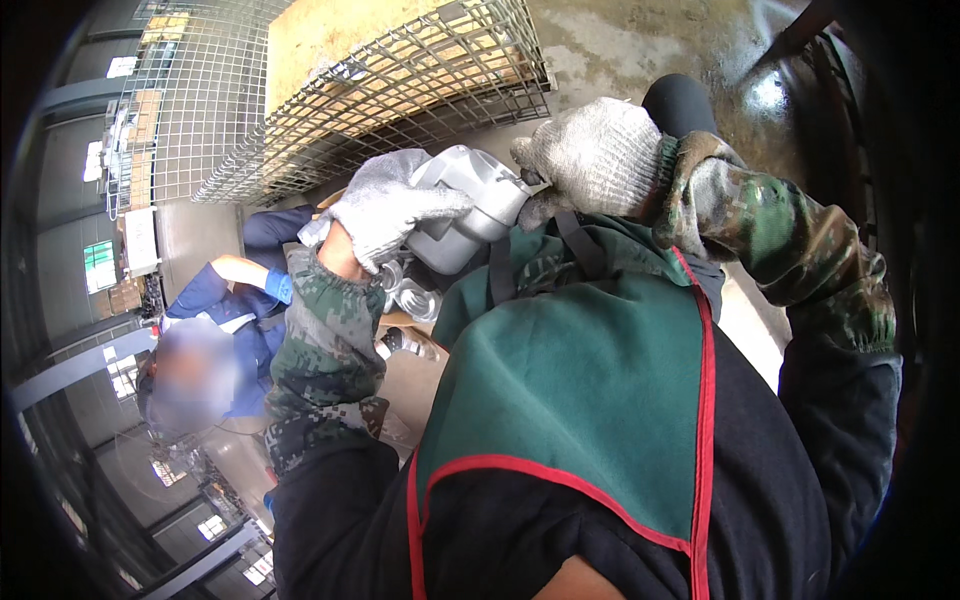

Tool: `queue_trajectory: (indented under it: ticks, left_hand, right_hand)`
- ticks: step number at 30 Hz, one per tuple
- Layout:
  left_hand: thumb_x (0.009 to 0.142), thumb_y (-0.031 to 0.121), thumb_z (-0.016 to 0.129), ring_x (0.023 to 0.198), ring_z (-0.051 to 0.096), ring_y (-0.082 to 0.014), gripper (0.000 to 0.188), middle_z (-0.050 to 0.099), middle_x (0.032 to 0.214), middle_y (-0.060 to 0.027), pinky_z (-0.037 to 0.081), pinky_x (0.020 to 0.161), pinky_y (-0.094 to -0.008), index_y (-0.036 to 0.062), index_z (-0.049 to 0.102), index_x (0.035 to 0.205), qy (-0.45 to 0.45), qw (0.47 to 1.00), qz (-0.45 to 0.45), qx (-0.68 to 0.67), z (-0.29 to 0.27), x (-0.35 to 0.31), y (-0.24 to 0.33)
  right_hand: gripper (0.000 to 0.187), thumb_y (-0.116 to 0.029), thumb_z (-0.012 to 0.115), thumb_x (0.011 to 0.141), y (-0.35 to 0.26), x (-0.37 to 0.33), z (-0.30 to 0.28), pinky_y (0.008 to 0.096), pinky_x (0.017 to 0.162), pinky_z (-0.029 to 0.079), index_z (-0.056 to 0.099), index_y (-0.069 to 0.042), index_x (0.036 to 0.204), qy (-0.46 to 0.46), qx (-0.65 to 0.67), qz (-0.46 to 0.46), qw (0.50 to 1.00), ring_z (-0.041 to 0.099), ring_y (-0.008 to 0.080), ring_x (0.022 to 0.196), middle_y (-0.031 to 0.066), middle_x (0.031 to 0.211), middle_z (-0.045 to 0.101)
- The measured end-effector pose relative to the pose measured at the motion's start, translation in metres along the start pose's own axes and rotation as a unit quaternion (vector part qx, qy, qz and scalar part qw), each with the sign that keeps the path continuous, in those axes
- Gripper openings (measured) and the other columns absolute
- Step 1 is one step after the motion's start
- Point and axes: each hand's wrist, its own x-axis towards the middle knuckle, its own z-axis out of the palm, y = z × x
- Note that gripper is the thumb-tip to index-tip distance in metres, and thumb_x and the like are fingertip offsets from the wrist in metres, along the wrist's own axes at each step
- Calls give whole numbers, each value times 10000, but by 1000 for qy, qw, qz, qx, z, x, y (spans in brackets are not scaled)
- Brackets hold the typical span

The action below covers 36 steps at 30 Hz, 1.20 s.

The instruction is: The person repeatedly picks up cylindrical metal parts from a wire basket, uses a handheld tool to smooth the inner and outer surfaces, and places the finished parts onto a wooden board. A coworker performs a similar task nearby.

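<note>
A smooth grey housing-like part (470, 205), perhaps cast metal, with rounded and stepped faces, is held up above my lap. My left hand (385, 205), in a whitish knit glove, grips its left side with the thumb laid over the top. Close to the part's right end is my right hand (600, 155), also gloved, its fingers curled together. A small dark bit shows at those fingertips, too little of it to name. Below the part, several shiny grey round pieces (412, 295) lie in what looks like a cardboard box, partly hidden by my left forearm.
A wire mesh cage (400, 85) with a tan board inside stands just beyond my hands. At left, a person in blue (235, 330) sits or bends close by. My green apron (570, 370) covers my lap. Wet-looking concrete floor (650, 50) lies at the far right.
</note>
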Motion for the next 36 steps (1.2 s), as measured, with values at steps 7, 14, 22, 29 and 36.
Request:
queue_trajectory:
  ticks: [7, 14, 22, 29, 36]
  left_hand:
    - [799, 90, 658, 887, 621, -129, 486, 652, 1065, -85, 510, 737, -254, -48, 540, 1250, -79, 979, -47, -184, -7, -2, -12]
    - [818, 30, 641, 833, 651, -156, 420, 680, 1000, -98, 527, 704, -275, -42, 577, 1227, -129, 944, -12, -304, 4, -2, -21]
    - [767, 76, 629, 1145, 577, -264, 593, 588, 1248, -186, 437, 1014, -366, -100, 460, 1307, -151, 920, 1, -362, 2, -9, -26]
    - [790, 84, 695, 1128, 602, -270, 483, 642, 1176, -149, 474, 981, -376, -89, 548, 1217, -232, 867, 100, -430, 11, -1, -14]
    - [563, 54, 713, 982, 644, -243, 682, 658, 1093, -159, 508, 871, -325, -96, 534, 1204, -105, 930, 80, -343, -1, 3, -38]
  right_hand:
    - [444, -449, 727, 740, 8, -4, 0, 435, 697, 540, 633, -103, 1001, 14, -36, -59, 997, 672, 314, 837, 106, 827, 671]
    - [447, -469, 717, 737, 17, -7, 6, 425, 645, 541, 630, -117, 999, 85, -62, -143, 984, 670, 299, 805, 97, 818, 664]
    - [377, -485, 699, 764, 20, -8, 3, 438, 602, 530, 632, -131, 877, 83, -30, -188, 978, 661, 315, 748, 87, 754, 658]
    - [334, -458, 716, 774, 60, -20, 39, 393, 528, 475, 609, -143, 813, 134, 54, -120, 982, 626, 264, 623, 81, 700, 604]
    - [551, -458, 654, 873, 2, -1, 26, 214, 510, 441, 597, 1, 1173, -50, 626, 130, 767, 558, 65, 608, 30, 757, 638]
